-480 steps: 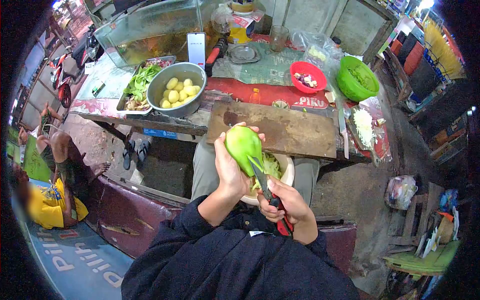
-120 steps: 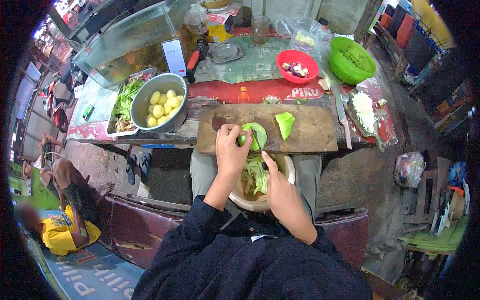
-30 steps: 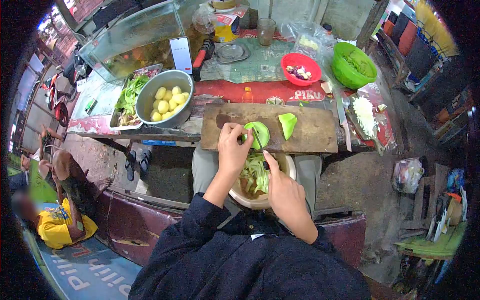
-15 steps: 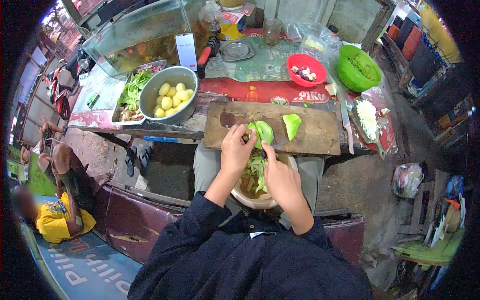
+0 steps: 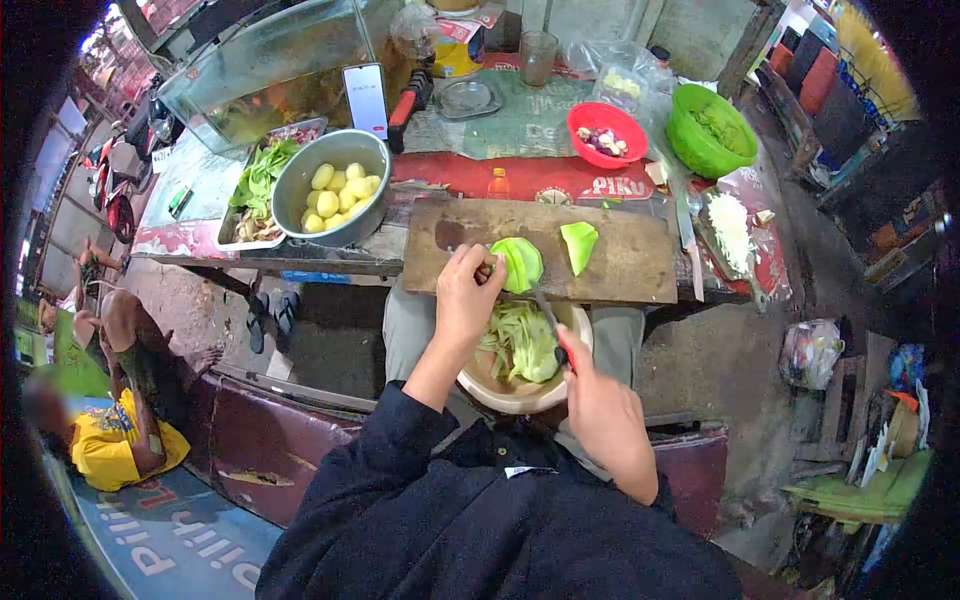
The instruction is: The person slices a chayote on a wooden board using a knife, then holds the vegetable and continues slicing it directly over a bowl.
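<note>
My left hand (image 5: 468,290) is closed on the left side of a light green chayote piece (image 5: 522,265), which lies sliced on the wooden cutting board (image 5: 630,260). A knife (image 5: 548,312) with a red and black handle is gripped in my right hand (image 5: 603,405). Its blade points up toward the board's front edge, with the tip near the chayote. Another chayote wedge (image 5: 578,246) rests to the right on the board. Below the board, a cream-coloured bowl (image 5: 583,345) between my legs holds pale green chayote strips (image 5: 525,345).
A metal pot (image 5: 283,205) of peeled potatoes stands left, by a tray of greens (image 5: 262,180). Behind are a phone (image 5: 366,100), a red bowl (image 5: 577,130) and a green basket (image 5: 685,140). Another knife (image 5: 690,240) lies right. A person in yellow (image 5: 115,450) sits at left.
My right hand has drawn the knife back from the chayote, down and to the right over the bowl. The left hand stays on the chayote.
</note>
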`<action>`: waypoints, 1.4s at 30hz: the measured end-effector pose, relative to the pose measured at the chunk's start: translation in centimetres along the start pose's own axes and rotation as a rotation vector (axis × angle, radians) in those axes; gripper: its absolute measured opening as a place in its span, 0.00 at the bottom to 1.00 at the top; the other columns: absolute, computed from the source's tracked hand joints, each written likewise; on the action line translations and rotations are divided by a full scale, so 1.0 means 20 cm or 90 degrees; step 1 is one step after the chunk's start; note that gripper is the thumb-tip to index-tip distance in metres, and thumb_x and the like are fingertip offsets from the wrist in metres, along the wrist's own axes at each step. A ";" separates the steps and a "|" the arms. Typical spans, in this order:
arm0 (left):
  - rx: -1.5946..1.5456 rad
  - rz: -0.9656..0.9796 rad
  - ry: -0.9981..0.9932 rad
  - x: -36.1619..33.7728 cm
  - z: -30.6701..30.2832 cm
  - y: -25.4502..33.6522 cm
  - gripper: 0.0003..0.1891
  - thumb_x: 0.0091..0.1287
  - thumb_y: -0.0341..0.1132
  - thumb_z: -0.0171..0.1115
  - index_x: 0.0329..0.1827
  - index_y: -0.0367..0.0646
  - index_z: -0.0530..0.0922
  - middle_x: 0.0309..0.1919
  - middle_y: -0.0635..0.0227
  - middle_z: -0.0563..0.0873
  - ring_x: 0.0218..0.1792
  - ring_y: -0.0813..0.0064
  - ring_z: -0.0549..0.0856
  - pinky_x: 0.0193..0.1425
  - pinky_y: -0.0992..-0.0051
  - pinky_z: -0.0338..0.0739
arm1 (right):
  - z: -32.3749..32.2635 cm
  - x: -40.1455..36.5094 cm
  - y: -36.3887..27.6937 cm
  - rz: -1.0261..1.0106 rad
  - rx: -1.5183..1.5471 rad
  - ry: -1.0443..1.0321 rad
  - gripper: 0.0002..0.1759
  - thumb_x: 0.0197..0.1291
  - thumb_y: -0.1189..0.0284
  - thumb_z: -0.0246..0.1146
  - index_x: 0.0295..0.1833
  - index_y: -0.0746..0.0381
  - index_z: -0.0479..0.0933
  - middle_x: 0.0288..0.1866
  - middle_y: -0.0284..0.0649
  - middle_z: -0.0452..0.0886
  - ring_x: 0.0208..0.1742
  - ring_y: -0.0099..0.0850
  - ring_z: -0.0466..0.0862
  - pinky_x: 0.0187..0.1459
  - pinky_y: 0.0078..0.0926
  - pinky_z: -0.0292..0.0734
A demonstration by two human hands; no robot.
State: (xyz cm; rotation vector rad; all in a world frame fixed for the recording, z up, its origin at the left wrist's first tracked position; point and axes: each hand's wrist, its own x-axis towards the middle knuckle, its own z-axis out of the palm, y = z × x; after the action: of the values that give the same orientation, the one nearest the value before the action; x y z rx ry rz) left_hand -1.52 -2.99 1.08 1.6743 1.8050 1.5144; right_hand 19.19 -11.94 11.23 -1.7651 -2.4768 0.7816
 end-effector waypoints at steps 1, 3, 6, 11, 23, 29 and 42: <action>-0.003 0.006 0.004 0.00 0.00 0.00 0.10 0.67 0.28 0.70 0.32 0.37 0.76 0.27 0.62 0.76 0.25 0.68 0.78 0.32 0.66 0.74 | -0.01 0.02 -0.02 -0.003 0.032 0.045 0.36 0.68 0.73 0.55 0.81 0.52 0.58 0.36 0.52 0.88 0.33 0.53 0.88 0.37 0.55 0.82; -0.003 -0.007 0.008 0.00 0.00 0.02 0.11 0.66 0.28 0.71 0.31 0.36 0.76 0.26 0.62 0.76 0.25 0.68 0.77 0.32 0.67 0.73 | 0.00 0.08 -0.04 -0.006 0.064 0.092 0.36 0.69 0.72 0.56 0.81 0.52 0.58 0.36 0.51 0.87 0.34 0.52 0.88 0.36 0.55 0.82; 0.016 -0.012 0.011 0.01 0.00 0.04 0.11 0.66 0.27 0.71 0.29 0.36 0.76 0.24 0.62 0.76 0.25 0.68 0.77 0.31 0.67 0.72 | 0.07 0.19 -0.07 -0.021 0.013 0.103 0.38 0.68 0.75 0.55 0.83 0.49 0.57 0.37 0.49 0.86 0.37 0.51 0.88 0.36 0.51 0.83; 0.049 0.011 0.016 0.01 0.02 0.01 0.10 0.67 0.31 0.71 0.31 0.39 0.77 0.26 0.63 0.76 0.24 0.67 0.77 0.30 0.66 0.74 | 0.14 0.22 -0.05 -0.036 0.017 0.129 0.39 0.68 0.75 0.55 0.83 0.48 0.55 0.37 0.49 0.86 0.36 0.50 0.89 0.36 0.49 0.84; 0.033 0.003 0.007 0.00 0.01 -0.01 0.10 0.67 0.32 0.71 0.33 0.39 0.78 0.29 0.62 0.77 0.26 0.66 0.79 0.32 0.65 0.75 | 0.17 0.29 -0.06 -0.020 0.090 0.094 0.31 0.75 0.71 0.53 0.81 0.47 0.56 0.34 0.56 0.86 0.35 0.58 0.86 0.37 0.57 0.81; 0.064 0.002 0.003 -0.01 0.01 -0.02 0.10 0.67 0.32 0.70 0.33 0.39 0.77 0.30 0.61 0.77 0.26 0.63 0.80 0.34 0.64 0.76 | 0.16 0.33 -0.06 -0.041 0.102 0.095 0.29 0.74 0.72 0.54 0.78 0.49 0.58 0.34 0.56 0.85 0.35 0.59 0.86 0.37 0.58 0.80; 0.062 0.012 -0.008 -0.04 0.00 -0.01 0.09 0.67 0.32 0.71 0.34 0.38 0.79 0.31 0.61 0.78 0.30 0.63 0.81 0.37 0.64 0.77 | 0.13 0.33 -0.07 -0.008 0.028 0.030 0.30 0.74 0.71 0.53 0.79 0.49 0.58 0.35 0.54 0.87 0.38 0.55 0.88 0.40 0.55 0.80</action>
State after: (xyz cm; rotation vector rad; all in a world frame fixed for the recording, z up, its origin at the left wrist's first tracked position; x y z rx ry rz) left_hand -1.37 -3.63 0.60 1.7453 1.8906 1.4416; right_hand 14.67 -7.45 7.64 -1.7308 -2.4198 0.7789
